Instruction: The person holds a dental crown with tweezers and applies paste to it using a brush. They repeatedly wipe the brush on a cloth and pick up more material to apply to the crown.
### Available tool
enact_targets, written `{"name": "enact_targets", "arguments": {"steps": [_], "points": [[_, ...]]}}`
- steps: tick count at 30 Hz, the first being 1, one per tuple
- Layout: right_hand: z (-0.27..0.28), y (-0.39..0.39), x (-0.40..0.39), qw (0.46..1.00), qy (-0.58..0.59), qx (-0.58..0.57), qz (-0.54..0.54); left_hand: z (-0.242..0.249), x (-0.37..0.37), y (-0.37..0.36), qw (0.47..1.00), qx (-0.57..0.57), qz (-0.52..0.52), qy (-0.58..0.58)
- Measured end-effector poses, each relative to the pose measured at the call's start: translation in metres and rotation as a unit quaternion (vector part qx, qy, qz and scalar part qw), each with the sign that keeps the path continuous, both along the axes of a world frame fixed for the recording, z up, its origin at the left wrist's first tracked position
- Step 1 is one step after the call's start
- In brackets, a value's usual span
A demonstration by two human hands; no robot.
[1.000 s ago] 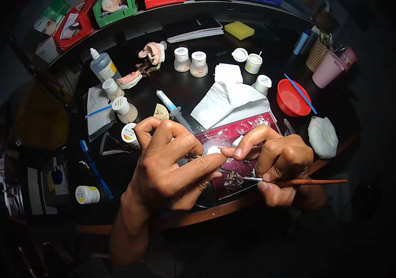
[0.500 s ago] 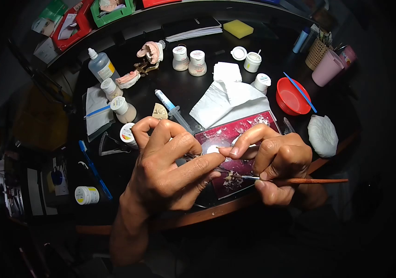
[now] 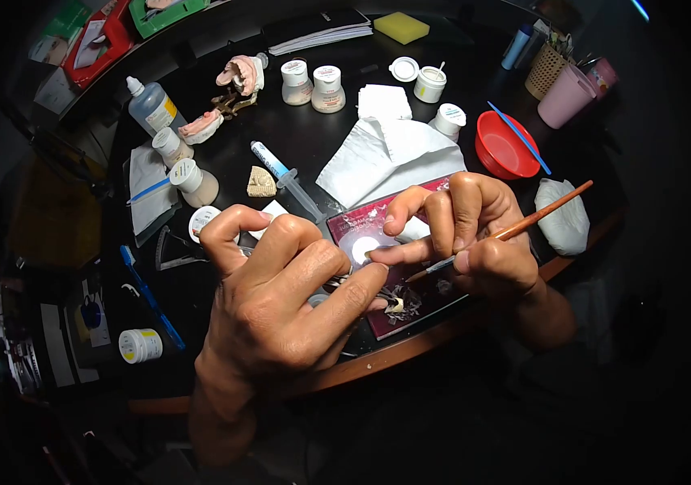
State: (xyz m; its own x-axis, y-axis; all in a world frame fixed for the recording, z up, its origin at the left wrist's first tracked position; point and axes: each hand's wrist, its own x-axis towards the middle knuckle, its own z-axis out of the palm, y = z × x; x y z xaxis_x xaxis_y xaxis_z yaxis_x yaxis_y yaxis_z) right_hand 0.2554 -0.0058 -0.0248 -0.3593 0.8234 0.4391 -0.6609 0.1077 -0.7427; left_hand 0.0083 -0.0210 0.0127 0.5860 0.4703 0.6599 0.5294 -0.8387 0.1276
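My left hand (image 3: 289,299) is closed around slim metal forceps (image 3: 338,280), mostly hidden by the fingers. At their tip, below my fingertips, sits a small cream tooth-shaped piece (image 3: 395,305). My right hand (image 3: 483,230) pinches a fine brush (image 3: 535,214) with a reddish-brown wooden handle slanting up to the right. The brush's pointed tip is apart from the tooth piece, above and right of it. One right fingertip is close to or touching my left fingers. Beneath both hands lies a maroon plate (image 3: 351,221) with whitish smears and a round white spot (image 3: 364,249).
Behind the plate are a folded white cloth (image 3: 394,166), a syringe (image 3: 289,179) and several jars (image 3: 328,89). A red bowl (image 3: 507,145) and a white wad (image 3: 562,217) stand right. Left are a dental model (image 3: 240,77), a bottle (image 3: 152,105) and a blue toothbrush (image 3: 151,295).
The brush tip has drawn back from the tooth piece, and its handle has swung from level to tilted upward right. My right hand has turned and lifted. The view has shifted slightly.
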Motion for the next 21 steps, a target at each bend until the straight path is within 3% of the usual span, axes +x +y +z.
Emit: {"name": "enact_targets", "arguments": {"steps": [21], "points": [[0.001,0.002,-0.002,0.999,-0.026,-0.03,0.009,-0.011,-0.002,0.003,1.0,0.003,0.0,0.002]]}}
